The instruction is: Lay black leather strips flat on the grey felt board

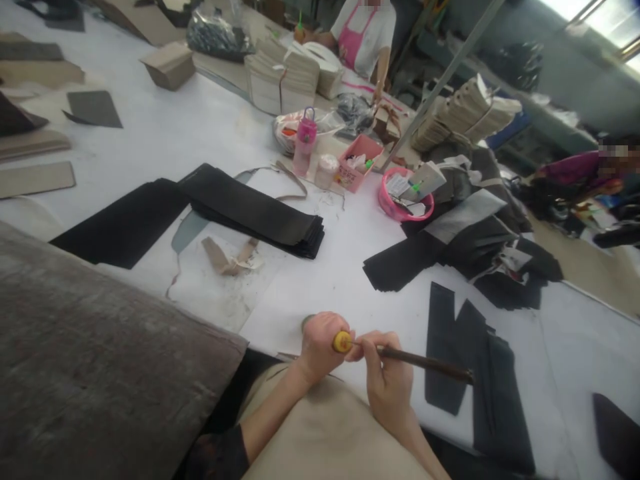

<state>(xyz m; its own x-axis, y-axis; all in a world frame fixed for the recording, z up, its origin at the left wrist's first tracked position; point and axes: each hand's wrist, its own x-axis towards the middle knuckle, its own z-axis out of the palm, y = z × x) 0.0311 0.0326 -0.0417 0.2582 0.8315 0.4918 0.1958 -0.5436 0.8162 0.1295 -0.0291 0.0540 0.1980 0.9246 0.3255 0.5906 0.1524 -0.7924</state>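
My left hand point(323, 343) is closed around a small object with a round yellow end point(343, 342); the rest of it is hidden in the fist, and I cannot tell its kind. My right hand point(390, 377) pinches a dark brown stick point(430, 362) between thumb and fingers. Its thin tip points left and reaches the yellow end. Both hands are close together above the table's near edge, in front of my body. To the right of them lie flat black strips of material point(450, 347). A stack of black pieces point(255, 210) rests farther back on the left.
The white table point(295, 283) carries a pink basket point(405, 207), a pink box point(361, 163), a pink bottle point(304, 143) and more black pieces point(480, 247). A brown sheet point(100, 360) covers the near left. A metal pole point(445, 80) slants upward. Another person point(367, 40) stands across the table.
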